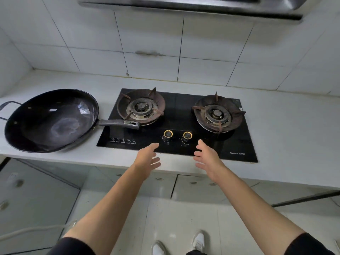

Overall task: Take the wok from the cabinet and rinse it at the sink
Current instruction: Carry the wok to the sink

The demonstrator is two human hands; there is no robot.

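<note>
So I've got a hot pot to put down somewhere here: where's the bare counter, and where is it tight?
Widest bare patch: the white counter right of the black glass gas hob. A narrower strip runs behind the hob, along the tiled wall. The left is crowded: the black round wok fills it, its handle over the hob's edge. Both hands hover over the front strip.

White lettering on the near right corner of the black glass hob (176, 111) reads what looks like "Royalstar" (234, 153), followed by a few small characters too blurred to make out. Along the hob's near left edge, a row of five small round symbols (123, 140) carries tiny captions beneath, none legible. Faint markings beside the two gold-ringed knobs (167, 135) cannot be read either.
</note>
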